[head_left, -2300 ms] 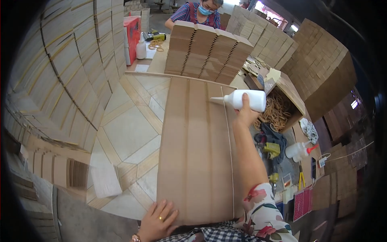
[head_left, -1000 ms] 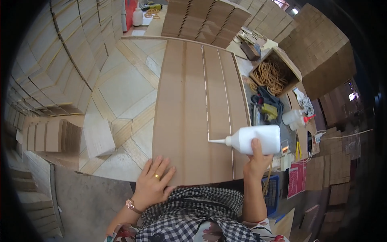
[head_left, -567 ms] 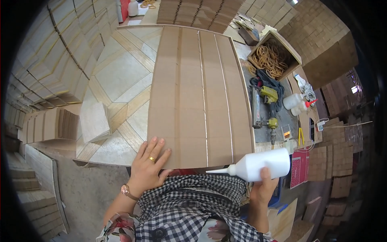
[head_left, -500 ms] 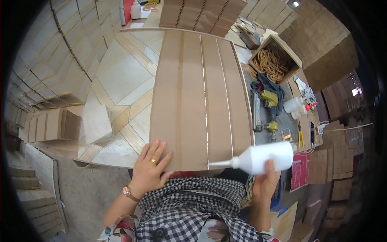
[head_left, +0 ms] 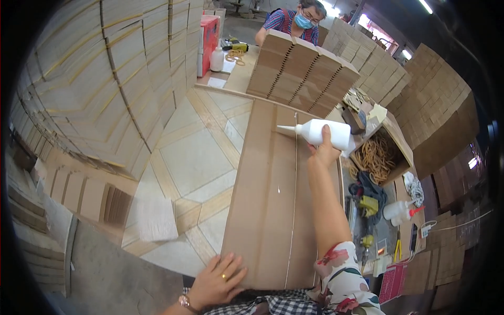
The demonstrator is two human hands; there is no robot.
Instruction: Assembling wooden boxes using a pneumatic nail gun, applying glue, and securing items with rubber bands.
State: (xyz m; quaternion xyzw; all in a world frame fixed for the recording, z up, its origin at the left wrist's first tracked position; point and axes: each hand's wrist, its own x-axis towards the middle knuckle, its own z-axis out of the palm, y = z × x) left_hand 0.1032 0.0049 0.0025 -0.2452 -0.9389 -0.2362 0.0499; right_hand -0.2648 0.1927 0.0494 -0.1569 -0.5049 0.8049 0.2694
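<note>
A wide brown board [head_left: 257, 210] lies lengthwise before me, with a thin white glue line [head_left: 292, 226] running along it. Near its far end, my right hand [head_left: 326, 151] grips a white squeeze bottle [head_left: 317, 131], tilted almost level, its narrow nozzle pointing left over the board. Whether the tip touches the surface I cannot tell. A small white drop [head_left: 279, 191] sits left of the glue line. My left hand [head_left: 219, 279], wearing a ring, rests flat with fingers spread on the board's near left corner. My right forearm hides part of the board's right side.
Left of the board is a patterned wooden surface [head_left: 199, 152] with a pale block stack [head_left: 156, 218]. At right are a box of tan rings [head_left: 386, 152], a green nail gun [head_left: 369, 206] and two bottles [head_left: 396, 211]. A masked co-worker [head_left: 294, 23] stands behind notched brown boards [head_left: 302, 73].
My right hand has carried the bottle from the board's near edge to its far end. The view has tilted up, bringing the co-worker into sight. My left hand stays on the near corner.
</note>
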